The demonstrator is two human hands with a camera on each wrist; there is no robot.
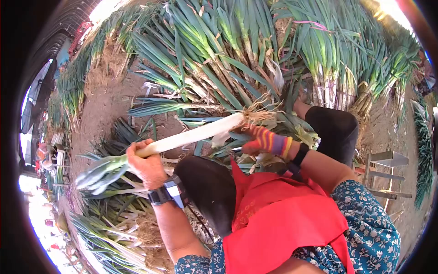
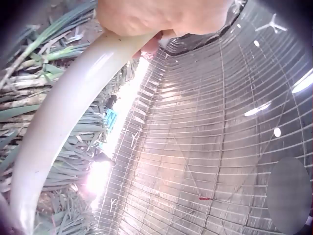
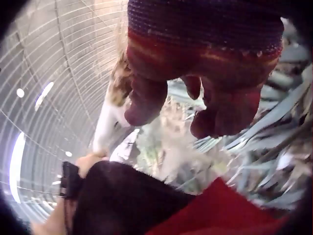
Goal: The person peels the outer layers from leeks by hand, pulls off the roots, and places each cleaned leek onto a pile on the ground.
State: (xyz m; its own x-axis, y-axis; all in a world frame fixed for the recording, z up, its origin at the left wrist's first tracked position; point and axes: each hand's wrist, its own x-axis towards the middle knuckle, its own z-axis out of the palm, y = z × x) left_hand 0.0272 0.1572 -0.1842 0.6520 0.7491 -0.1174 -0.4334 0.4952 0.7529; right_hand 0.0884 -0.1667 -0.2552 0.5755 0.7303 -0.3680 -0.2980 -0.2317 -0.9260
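A thick white leek (image 1: 196, 136) slants across the person's lap, its roots (image 1: 261, 114) at upper right and green leaves (image 1: 102, 172) at left. The bare left hand (image 1: 148, 163) grips it where white turns green; in the left wrist view that hand (image 2: 164, 17) is above the white stalk (image 2: 66, 105). Just below the root end is the right hand (image 1: 269, 142) in a striped glove. The right wrist view has this gloved hand (image 3: 203, 63) with thumb and bent fingers apart and nothing between them, beside the roots (image 3: 120, 83).
Piled leeks (image 1: 205, 50) lie in front, with tied bundles (image 1: 326, 64) at upper right. More leeks (image 1: 118, 228) are on the ground at lower left. A small metal stand (image 1: 388, 160) is at right. The person's dark-clad knees (image 1: 205, 187) flank a red apron (image 1: 283, 219).
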